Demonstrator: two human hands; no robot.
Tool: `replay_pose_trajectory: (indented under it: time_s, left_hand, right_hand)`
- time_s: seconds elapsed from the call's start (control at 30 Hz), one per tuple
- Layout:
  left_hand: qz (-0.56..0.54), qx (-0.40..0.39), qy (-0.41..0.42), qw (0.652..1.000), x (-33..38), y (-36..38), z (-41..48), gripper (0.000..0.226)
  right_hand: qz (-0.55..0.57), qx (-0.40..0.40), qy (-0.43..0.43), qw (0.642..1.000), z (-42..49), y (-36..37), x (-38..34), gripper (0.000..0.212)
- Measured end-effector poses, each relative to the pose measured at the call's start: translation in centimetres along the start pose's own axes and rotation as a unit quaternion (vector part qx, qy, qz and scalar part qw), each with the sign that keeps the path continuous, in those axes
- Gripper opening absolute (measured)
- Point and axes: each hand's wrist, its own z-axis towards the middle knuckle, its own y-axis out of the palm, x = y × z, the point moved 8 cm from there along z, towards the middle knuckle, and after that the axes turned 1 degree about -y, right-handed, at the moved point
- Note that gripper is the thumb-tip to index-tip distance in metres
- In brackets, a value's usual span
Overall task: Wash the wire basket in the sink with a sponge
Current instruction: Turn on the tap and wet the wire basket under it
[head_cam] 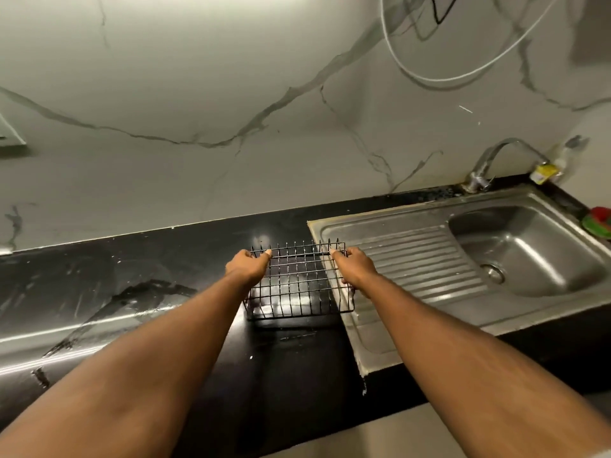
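A black wire basket (297, 282) stands on the dark counter (165, 276), its right side over the left edge of the steel sink unit (390, 328). My left hand (248, 264) grips the basket's left rim. My right hand (355, 267) grips its right rim. The sink bowl (529, 249) lies to the right, past the ribbed drainboard (420, 262). A red and green scrubbing item, perhaps the sponge (597, 221), sits at the sink's far right edge, partly cut off.
A curved tap (492, 157) rises behind the bowl, with a clear bottle with a yellow label (545, 168) beside it. A marble-look wall (264, 94) backs the counter. White and black cables (446, 74) hang on the wall at upper right.
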Motion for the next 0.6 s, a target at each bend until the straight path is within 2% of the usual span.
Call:
replay_pose_trajectory:
  time_s: [0.17, 0.3, 0.43, 0.6]
  left_hand:
    - [-0.019, -0.022, 0.031, 0.999, 5.1, 4.9, -1.4, 0.055]
    - [0.006, -0.029, 0.097, 0.995, 11.3, 10.3, -4.7, 0.045]
    - [0.004, -0.041, 0.113, 0.993, 15.8, 17.0, -7.5, 0.069]
    - [-0.020, -0.050, 0.112, 0.992, 22.1, 25.2, -10.5, 0.063]
  right_hand:
    - [0.006, 0.029, 0.008, 1.000, 1.4, -6.7, 2.9, 0.069]
    - [0.017, 0.056, 0.009, 0.998, 3.2, -13.4, 6.5, 0.070]
    - [0.012, 0.050, 0.021, 0.998, 5.2, -20.0, 11.5, 0.066]
    - [0.008, 0.061, 0.011, 0.998, 8.1, -28.6, 17.0, 0.051]
